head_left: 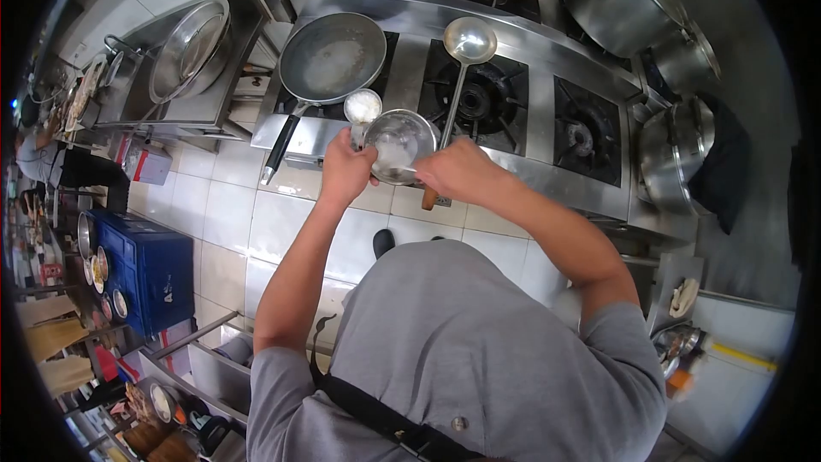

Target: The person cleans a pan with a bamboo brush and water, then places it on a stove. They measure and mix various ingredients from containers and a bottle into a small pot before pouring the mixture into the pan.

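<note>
My left hand (345, 173) is closed at the side of a round metal bowl (398, 116), its thumb by the rim. A small cup (352, 121) holding a white substance (363, 106) sits right above that hand, against the bowl. Some whitish material (393, 154) lies in the bowl. My right hand (457, 173) is closed at the bowl's right rim; I cannot tell what its fingers pinch. A long-handled ladle (470, 39) extends over the stove, its handle passing behind my right hand to a wooden end (429, 198).
A frying pan (332, 58) sits on the stove (543, 107), its black handle jutting over the front edge. Large pots (620, 0) stand at the right. On the left are a counter with a metal basin (192, 47), a blue crate (162, 274) and a person (38, 158).
</note>
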The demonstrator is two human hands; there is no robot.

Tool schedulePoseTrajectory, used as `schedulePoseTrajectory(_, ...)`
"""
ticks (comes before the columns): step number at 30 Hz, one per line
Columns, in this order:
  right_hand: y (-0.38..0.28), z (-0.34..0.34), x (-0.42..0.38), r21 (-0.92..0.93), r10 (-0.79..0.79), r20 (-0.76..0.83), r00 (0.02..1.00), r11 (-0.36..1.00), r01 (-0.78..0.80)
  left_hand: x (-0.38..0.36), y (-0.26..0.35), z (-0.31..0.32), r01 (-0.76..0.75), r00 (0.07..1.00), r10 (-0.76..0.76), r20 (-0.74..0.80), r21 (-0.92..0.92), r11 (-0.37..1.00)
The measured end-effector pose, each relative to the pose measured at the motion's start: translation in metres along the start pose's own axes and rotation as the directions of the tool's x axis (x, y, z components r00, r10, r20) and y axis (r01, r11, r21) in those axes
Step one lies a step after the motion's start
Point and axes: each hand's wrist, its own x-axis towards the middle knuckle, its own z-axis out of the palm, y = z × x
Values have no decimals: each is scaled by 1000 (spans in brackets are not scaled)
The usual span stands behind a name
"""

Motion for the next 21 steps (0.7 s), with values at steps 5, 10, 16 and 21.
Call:
schedulePoseTrajectory(5, 3, -21, -1, -64, 29, -106, 994, 997, -36, -7, 4, 4, -49, 998, 49, -37, -4, 999)
schedulePoseTrajectory(10, 10, -20, 16, -53, 69, -55, 996, 996, -71, -8, 10, 12, -64, 997, 65, -48, 21, 998)
schedulePoseTrajectory(16, 14, 2, 12, 351, 328, -31, 944, 888, -297, -9, 8, 16, 0, 999, 0, -40, 4, 1000)
schedulePoseTrajectory(21, 20, 26, 6, 670, 458, 298, 837, 524, -526, -11, 2, 16, 105, 994, -106, -27, -48, 993)
